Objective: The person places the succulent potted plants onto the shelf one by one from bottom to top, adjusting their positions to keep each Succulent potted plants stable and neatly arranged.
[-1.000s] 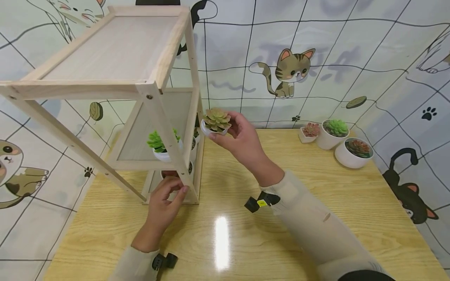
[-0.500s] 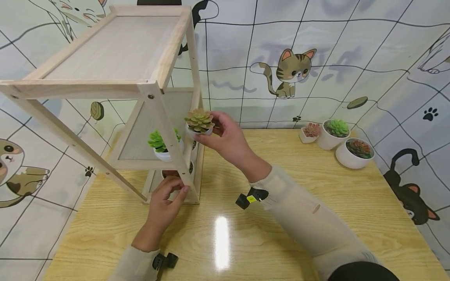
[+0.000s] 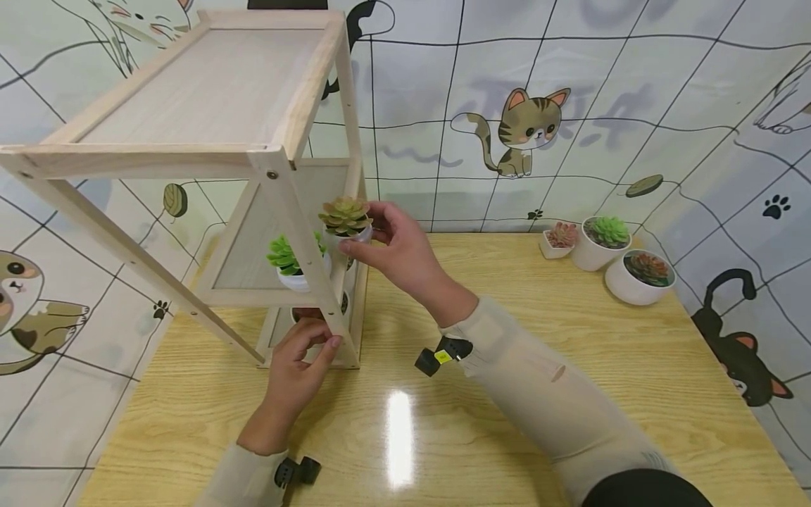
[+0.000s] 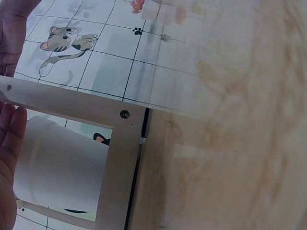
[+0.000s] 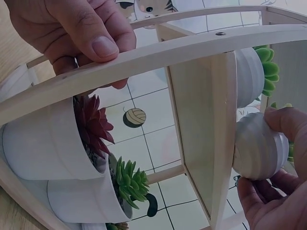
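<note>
My right hand (image 3: 405,253) grips a potted succulent (image 3: 345,217) with yellow-green, pink-tinged leaves. Its ribbed white pot (image 5: 261,146) is at the middle board of the wooden shelf (image 3: 152,162); whether full weight rests there, I cannot tell. Beside it on that board stands a bright green plant in a white pot (image 3: 296,280), partly behind the front post. Lower down, my left hand (image 3: 300,366) holds that post (image 5: 158,55) between thumb and fingers. On the bottom level, the right wrist view shows a dark red succulent (image 5: 93,122) and a green one (image 5: 128,182) in white pots.
Three more succulents stand at the table's back right: a small pink one (image 3: 559,239), a green one (image 3: 600,241) and a reddish one (image 3: 640,276). Behind is a wall covering with cat drawings (image 3: 529,134). The shelf's top board (image 3: 203,84) overhangs the middle level.
My right hand has carried the yellow-green succulent leftward from outside the shelf onto the middle level, next to the bright green plant. The left hand has stayed on the post.
</note>
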